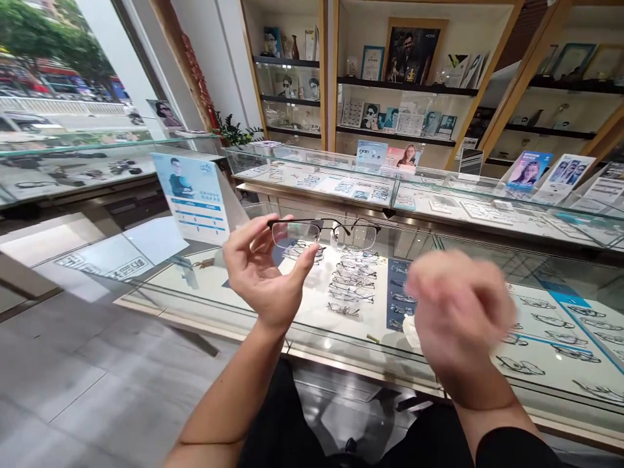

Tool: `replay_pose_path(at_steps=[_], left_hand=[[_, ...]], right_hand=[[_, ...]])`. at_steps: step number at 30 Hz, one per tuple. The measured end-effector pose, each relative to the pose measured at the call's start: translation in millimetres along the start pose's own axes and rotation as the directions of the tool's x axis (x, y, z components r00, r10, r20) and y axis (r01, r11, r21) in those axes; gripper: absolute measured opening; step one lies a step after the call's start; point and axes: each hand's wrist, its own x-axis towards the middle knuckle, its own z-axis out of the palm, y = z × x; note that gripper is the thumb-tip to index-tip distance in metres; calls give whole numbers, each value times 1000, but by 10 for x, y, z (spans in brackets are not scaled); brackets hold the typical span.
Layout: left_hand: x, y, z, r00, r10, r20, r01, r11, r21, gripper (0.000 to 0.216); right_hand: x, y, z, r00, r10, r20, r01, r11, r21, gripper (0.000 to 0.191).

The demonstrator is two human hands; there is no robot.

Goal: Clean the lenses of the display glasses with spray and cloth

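My left hand (pixel 266 279) holds up a pair of eyeglasses (pixel 324 227) with a thin black browline and clear lenses. The thumb and fingers grip them at the left lens and end, and the frame stretches out to the right above the glass counter. Off to the right, my right hand (pixel 461 305) is raised and blurred by motion. Its fingers look curled in, and whatever they may hold cannot be made out. A small pale, cloth-like piece (pixel 412 333) shows at the lower left of that hand; whether the two touch is unclear.
Below my hands is a glass display counter (pixel 312 338) with rows of eyeglasses (pixel 353 279) inside. A blue and white sign (pixel 192 198) stands on its left part. Further glass cases (pixel 312 172) and lit wall shelves (pixel 404 84) lie behind. A window (pixel 58 71) is at left.
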Motion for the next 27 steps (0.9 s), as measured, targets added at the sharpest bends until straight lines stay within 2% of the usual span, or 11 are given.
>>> replay_pose_path(at_steps=[2,4,6,8,15,20,24,27], left_hand=[[-107,90,-166,1000,-18,-9,19,999,39,65],[-214,188,-300,999,-40,-20,42,996,80,63],[-313,281,-408,998,-61,-28,64,991,117,62],[-393,361,-497,997,-77,-21,79,987,140,61],[-564,551,-712,997,-71,14,69,995,68,61],[-686,640,-783,988,-151,37,148,986,82,62],[-765,651,-813,973,-223,54,221,974,39,62],[-816,648,-827,954,-294,56,295,955,-22,63]], right_hand=[[95,349,214,990,138,-4,-138,990,-27,25],[49,579,362,925,370,83,-365,929,-70,21],[-97,665,427,835,531,146,-530,846,-48,30],[-269,639,440,786,595,165,-603,798,-4,38],[-623,363,472,687,711,149,-726,668,163,45],[-810,207,501,620,761,189,-780,572,254,41],[-903,84,487,593,787,169,-785,519,337,40],[-932,5,463,600,781,174,-772,508,381,40]])
